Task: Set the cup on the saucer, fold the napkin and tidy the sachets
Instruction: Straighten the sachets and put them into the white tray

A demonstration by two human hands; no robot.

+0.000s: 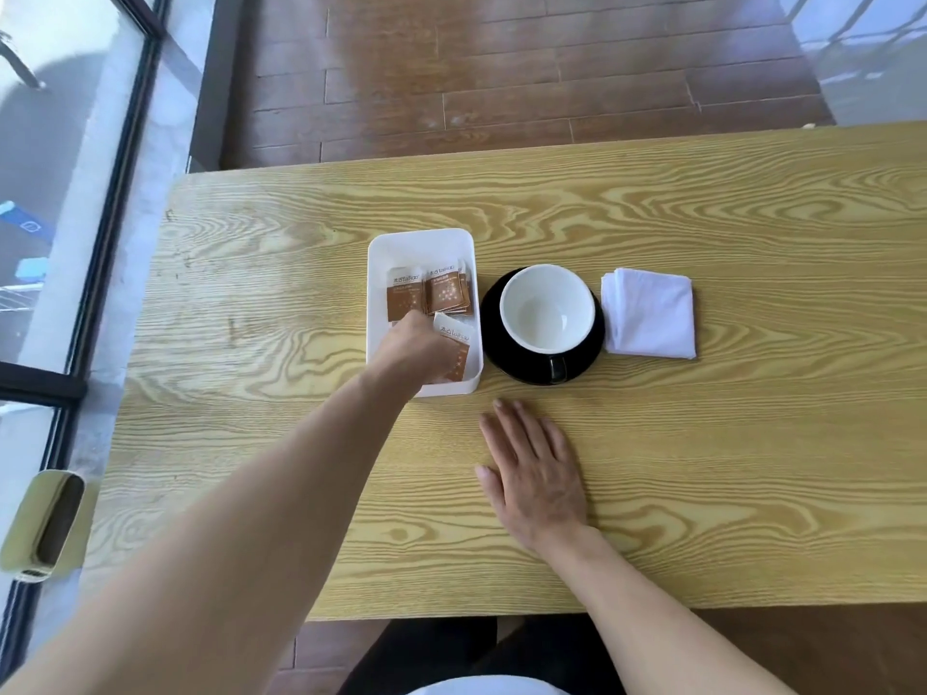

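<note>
A cup (548, 307), white inside and black outside, stands on a black saucer (592, 361) with its handle toward me. To its right lies a folded white napkin (649, 313). A white rectangular tray (419, 245) left of the saucer holds several brown-and-white sachets (446, 292). My left hand (414, 346) reaches into the near end of the tray, its fingers closed on a sachet (457, 343) there. My right hand (534, 474) rests flat on the table in front of the saucer, fingers spread, holding nothing.
The wooden table (702, 469) has its near edge just in front of me and its left edge beside a glass wall. A gold-coloured object (47, 526) sits on the ledge at the far left. Wooden floor lies beyond the table.
</note>
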